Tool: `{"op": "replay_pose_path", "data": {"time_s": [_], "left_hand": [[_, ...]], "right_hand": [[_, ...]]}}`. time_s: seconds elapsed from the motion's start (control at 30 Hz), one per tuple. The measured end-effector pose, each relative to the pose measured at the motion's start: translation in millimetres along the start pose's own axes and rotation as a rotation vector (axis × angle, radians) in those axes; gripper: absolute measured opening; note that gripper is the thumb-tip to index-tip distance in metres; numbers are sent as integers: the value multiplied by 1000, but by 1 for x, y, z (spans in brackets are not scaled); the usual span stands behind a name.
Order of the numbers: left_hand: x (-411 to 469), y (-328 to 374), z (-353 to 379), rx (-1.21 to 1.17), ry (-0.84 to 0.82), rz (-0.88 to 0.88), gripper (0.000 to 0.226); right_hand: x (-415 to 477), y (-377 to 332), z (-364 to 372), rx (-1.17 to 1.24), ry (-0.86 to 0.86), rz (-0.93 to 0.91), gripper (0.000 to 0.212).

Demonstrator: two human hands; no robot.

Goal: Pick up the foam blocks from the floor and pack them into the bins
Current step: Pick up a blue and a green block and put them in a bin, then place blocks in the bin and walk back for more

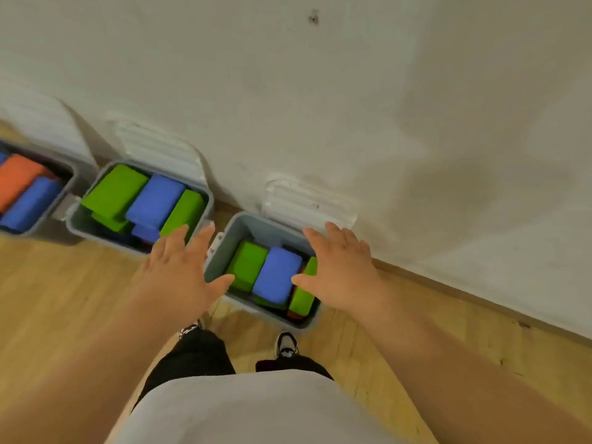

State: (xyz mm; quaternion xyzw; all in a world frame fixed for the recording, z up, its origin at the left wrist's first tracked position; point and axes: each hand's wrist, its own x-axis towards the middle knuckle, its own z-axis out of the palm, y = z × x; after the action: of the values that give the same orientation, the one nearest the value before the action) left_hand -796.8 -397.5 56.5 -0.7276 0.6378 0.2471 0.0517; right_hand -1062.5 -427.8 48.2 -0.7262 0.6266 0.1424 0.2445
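Hovering over grey bin (253, 227) on wooden floor (64, 283) by white wall (384, 107) — left hand (174, 270), right hand (341, 267), fingers (200, 240) spread, holding nothing.

- We see soft, fairly bright indoor light with a warm cast over the white wall (320, 91) and the wooden floor (64, 299).
- A broad, faint shadow smudges the wall at the right, and darker shadow pools deep inside the bins (256, 230) and under their near rims.
- The whole picture looks slightly soft to us, most blurred towards the left edge.
- Wide-angle distortion bends the line where wall meets floor.
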Motion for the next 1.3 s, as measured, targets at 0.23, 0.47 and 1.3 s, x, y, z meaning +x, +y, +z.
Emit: {"op": "replay_pose_path", "data": {"time_s": [0.23, 0.47, 1.3], "left_hand": [[-146, -93, 51, -195, 72, -425, 93], [-348, -187, 148, -437, 179, -882, 93], [-818, -346, 331, -930, 441, -2027, 96]], "right_hand": [[-18, -107, 40, -236, -117, -387, 94], [-100, -277, 143, -615, -229, -802, 100], [-537, -715, 471, -1113, -422, -1835, 98]]}}
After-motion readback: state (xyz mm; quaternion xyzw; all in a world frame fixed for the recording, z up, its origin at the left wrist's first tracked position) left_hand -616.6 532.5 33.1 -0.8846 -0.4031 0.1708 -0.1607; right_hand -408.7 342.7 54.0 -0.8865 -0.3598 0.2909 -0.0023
